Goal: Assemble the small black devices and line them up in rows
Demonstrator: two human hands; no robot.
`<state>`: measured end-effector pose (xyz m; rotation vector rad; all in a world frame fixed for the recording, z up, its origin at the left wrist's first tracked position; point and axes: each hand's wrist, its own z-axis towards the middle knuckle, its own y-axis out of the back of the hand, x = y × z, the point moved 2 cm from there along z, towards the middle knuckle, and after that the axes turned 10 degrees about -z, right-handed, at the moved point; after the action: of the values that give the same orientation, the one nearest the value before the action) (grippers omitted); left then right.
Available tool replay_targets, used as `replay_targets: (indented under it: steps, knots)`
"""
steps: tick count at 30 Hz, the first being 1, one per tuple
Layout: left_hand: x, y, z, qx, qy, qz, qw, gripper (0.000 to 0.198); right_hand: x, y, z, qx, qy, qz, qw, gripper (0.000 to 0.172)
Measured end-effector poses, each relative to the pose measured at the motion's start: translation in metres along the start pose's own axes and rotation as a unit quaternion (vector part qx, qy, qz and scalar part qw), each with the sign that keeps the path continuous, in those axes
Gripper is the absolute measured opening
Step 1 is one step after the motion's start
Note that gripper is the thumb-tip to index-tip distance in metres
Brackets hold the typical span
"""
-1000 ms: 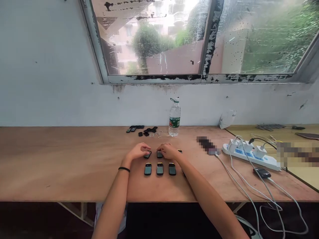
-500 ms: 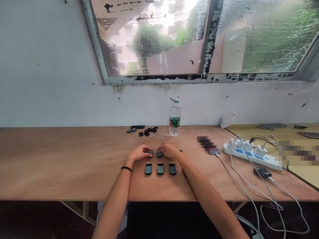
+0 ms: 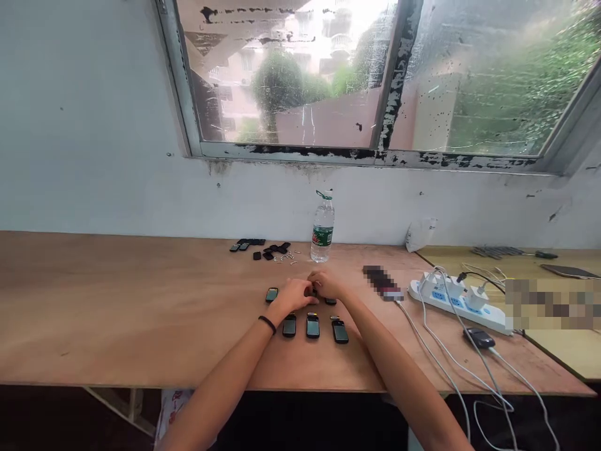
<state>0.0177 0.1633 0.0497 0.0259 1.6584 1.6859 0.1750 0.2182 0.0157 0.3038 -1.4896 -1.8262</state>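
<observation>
My left hand (image 3: 293, 295) and my right hand (image 3: 327, 285) meet over the wooden bench (image 3: 117, 313), fingers curled together around a small dark device that is mostly hidden between them. Just in front of the hands lie three small black devices in a row: one (image 3: 289, 325), another (image 3: 312, 326) and a third (image 3: 339, 331). One more device (image 3: 271, 294) lies alone to the left of my left hand. A dark edge of a further device (image 3: 331, 302) shows under my right wrist. My left wrist wears a black band.
A water bottle (image 3: 322, 228) stands near the wall, with a scatter of small black parts (image 3: 263, 249) to its left. A white power strip (image 3: 457, 300) with plugs and trailing cables (image 3: 451, 357) lies at the right, beside a black mouse-like object (image 3: 477, 338).
My left hand left the back-left device lying on the bench and moved right to join my right hand. Both hands now close together on one device. The view shifted slightly.
</observation>
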Motion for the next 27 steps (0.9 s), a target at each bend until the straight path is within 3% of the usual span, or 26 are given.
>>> replay_targets:
  steps: [6, 15, 19, 23, 27]
  knots:
    - [0.002, 0.001, -0.007, -0.026, 0.023, 0.021, 0.999, 0.009, -0.010, 0.001, -0.008, -0.016, -0.047, -0.023, 0.998, 0.036]
    - [0.006, -0.004, -0.009, -0.034, 0.005, 0.024, 0.999, 0.021, -0.010, 0.002, -0.012, 0.003, -0.066, -0.049, 0.997, 0.033]
    - [0.006, -0.006, -0.008, -0.043, 0.026, 0.031, 0.998, 0.019, -0.010, 0.005, -0.013, -0.048, -0.104, -0.057, 0.992, 0.031]
    - [0.004, -0.007, -0.007, -0.044, 0.029, 0.029, 0.998, 0.015, -0.008, 0.005, -0.014, -0.105, -0.111, -0.002, 0.988, 0.022]
    - [0.004, -0.006, -0.007, -0.042, 0.030, 0.027, 0.998, 0.013, -0.005, 0.003, -0.013, -0.107, -0.110, 0.096, 0.984, 0.016]
